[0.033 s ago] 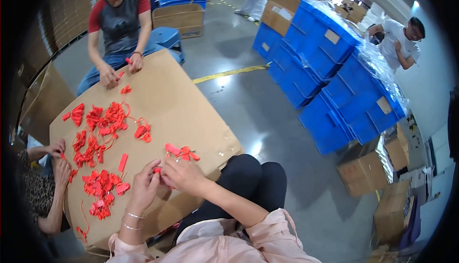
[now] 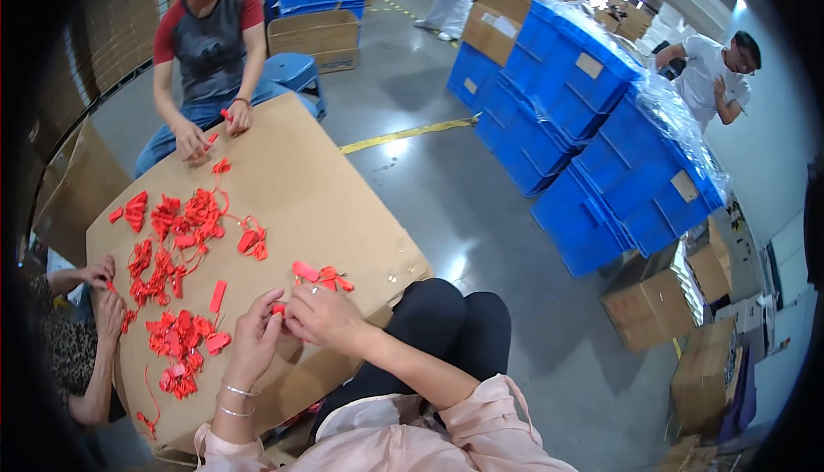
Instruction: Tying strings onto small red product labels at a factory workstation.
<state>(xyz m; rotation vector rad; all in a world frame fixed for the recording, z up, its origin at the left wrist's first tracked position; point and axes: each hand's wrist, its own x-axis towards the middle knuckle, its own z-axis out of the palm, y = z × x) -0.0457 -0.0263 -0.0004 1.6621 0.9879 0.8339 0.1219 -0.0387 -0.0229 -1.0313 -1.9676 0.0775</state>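
Note:
My left hand point(image 2: 256, 328) pinches a small red piece point(image 2: 278, 310), with two bangles on its wrist. Close against it, my right hand point(image 2: 324, 316) has its fingers bent together on the same piece, whose exact kind is hidden by the fingers. Just beyond the right hand lie some red tags with cords point(image 2: 330, 278). To the left of my hands are a flat red strip point(image 2: 218, 296) and a heap of red corded tags point(image 2: 178, 335). A larger tangle of red cords and tags point(image 2: 163, 266) lies further off on the cardboard-covered table point(image 2: 318, 180).
Across the table a seated person point(image 2: 210, 51) handles red pieces; another person's hands point(image 2: 106, 300) do likewise at the left edge. Stacked blue crates point(image 2: 562, 73) and cardboard boxes point(image 2: 648, 305) stand on the right. A blue stool point(image 2: 296, 73) is behind the table's far corner.
The whole view has shifted slightly. Both my hands stay together on the red piece, with hardly any movement of the fingers.

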